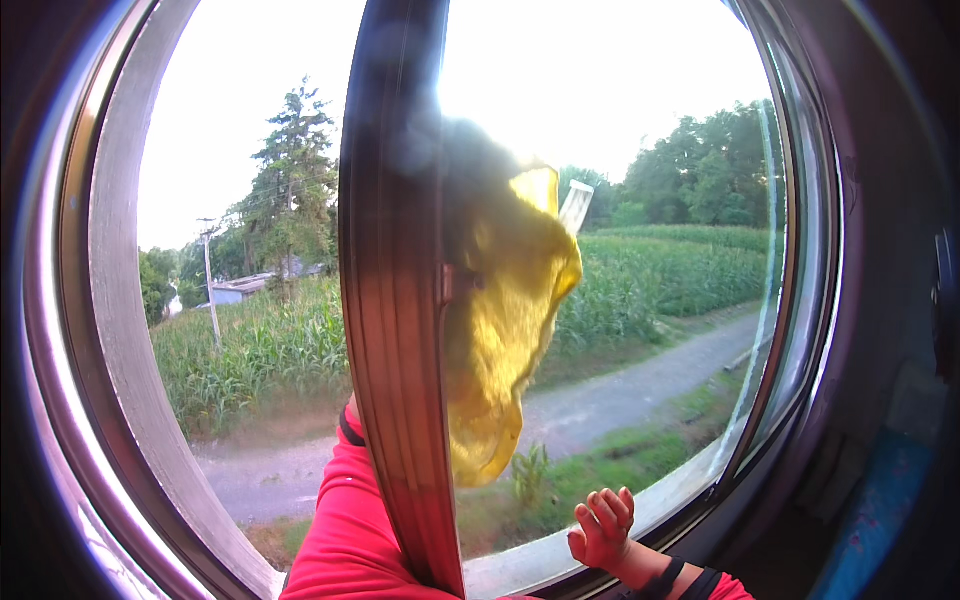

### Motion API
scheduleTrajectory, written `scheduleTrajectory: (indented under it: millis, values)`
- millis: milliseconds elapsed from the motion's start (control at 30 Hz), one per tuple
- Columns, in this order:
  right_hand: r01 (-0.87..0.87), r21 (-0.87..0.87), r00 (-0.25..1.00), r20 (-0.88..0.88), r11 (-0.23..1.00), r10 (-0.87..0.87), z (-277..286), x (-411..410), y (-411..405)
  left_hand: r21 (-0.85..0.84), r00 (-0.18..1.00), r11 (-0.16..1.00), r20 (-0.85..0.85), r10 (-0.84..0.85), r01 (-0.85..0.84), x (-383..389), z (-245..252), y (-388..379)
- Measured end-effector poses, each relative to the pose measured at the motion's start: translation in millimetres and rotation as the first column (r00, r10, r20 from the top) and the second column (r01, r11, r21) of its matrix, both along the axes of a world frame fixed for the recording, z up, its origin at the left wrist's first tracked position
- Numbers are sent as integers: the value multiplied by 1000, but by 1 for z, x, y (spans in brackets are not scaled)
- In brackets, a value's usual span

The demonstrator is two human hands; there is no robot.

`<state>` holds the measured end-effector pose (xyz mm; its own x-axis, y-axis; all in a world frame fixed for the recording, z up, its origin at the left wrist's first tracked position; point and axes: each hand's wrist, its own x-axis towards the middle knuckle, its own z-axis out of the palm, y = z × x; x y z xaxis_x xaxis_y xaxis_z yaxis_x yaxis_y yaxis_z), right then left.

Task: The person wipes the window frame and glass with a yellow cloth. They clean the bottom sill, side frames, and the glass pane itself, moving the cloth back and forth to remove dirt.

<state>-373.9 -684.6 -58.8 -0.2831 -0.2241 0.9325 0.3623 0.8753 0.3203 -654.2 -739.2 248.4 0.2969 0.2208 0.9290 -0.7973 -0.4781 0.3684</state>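
Note:
My left arm, in a red sleeve (349,517), reaches out through the window opening to the left of the brown metal sash frame (397,300). Only a sliver of the left wrist (352,407) shows. The hand itself is hidden behind the frame and a yellow cloth (510,337), which it appears to hold up against the outer side of the glass. The cloth hangs in folds, its upper left in dark shadow, and a pale tag or strip (576,206) sticks out at its upper right. My right hand (602,531), empty with fingers slightly curled, is raised by the lower pane.
A pale outer sill (525,568) runs beneath the glass. The window's side frame (814,300) curves along the right. Indoors at lower right lies blue patterned fabric (870,517). Outside are a road (630,397), a green crop field (667,270), trees and a utility pole (211,285).

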Motion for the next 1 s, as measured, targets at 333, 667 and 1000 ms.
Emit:
scheduleTrajectory:
  millis: [333,667,1000]
  values:
    - [4,17,1000,-1,1000,-4,9,0,3,-303,979,941,85,186,-153,-65,-156,-5]
    - [-35,5,997,-72,999,35,20,19,40,-515,976,833,-44,211,-203,-45,-239,-56]
    - [30,70,994,-109,997,-22,22,63,104,-651,908,753,-367,-200,-98,35,-215,-28]
